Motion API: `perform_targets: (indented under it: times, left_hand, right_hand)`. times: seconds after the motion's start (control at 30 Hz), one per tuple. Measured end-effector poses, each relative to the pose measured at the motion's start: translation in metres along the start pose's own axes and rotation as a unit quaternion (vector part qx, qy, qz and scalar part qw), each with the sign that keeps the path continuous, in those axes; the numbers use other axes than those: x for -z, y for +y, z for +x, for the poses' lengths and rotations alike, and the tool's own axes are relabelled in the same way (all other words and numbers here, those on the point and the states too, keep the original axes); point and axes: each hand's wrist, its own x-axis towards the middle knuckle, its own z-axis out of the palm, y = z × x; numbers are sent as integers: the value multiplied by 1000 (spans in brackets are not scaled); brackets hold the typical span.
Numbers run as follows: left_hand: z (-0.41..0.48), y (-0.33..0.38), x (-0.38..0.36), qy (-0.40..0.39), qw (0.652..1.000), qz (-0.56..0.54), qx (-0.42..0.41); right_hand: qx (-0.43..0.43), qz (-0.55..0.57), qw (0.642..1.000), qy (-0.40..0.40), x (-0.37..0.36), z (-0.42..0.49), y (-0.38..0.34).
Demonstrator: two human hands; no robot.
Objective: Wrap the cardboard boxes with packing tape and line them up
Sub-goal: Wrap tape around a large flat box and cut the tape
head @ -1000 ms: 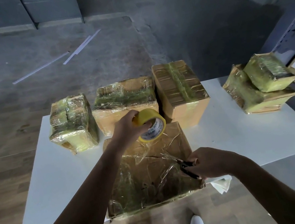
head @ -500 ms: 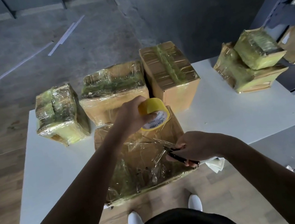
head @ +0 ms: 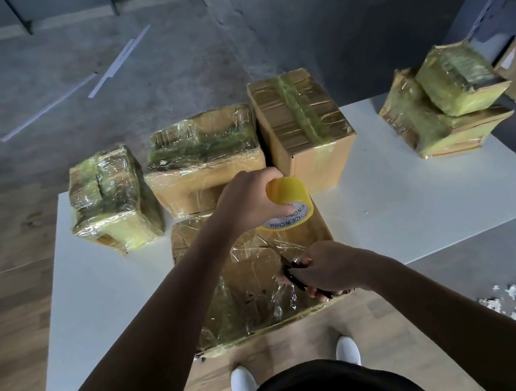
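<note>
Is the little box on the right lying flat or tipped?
Tipped. The small wrapped box leans at a slant on the bigger wrapped box beneath it, and does not touch the white table.

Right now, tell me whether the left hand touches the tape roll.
Touching. The head view shows the left hand gripping the yellow tape roll, fingers curled over its top.

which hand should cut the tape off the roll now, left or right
Right, probably. The right hand grips the scissors with their blades at the stretched tape strip above the big box, while the left hand is busy holding the tape roll up.
</note>
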Motion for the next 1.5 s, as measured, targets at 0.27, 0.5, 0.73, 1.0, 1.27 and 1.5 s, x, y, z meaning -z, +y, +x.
perform_targets:
  times: [0.27, 0.5, 0.73, 1.0, 1.27, 1.5]
  left_hand:
    - [-3, -4, 5, 9, 999, -32, 14]
    - [-3, -6, 4, 14, 999, -34, 11]
    - [-1, -7, 5, 7, 999, -36, 13]
    - [1, -4, 5, 18, 998, -59, 21]
    - [20, 17, 20, 64, 992, -107, 10]
    - [45, 46, -27, -4, 986, -146, 76]
  right_hand:
    - [22, -53, 996, 71, -17, 16, 8]
    - [63, -102, 984, 130, -25, 23, 1]
    - [34, -100, 983, 148, -27, 23, 9]
    - [49, -132, 977, 162, -27, 23, 20]
    - [23, -113, 978, 173, -33, 10, 31]
    - [-10, -246, 948, 203, -27, 11, 27]
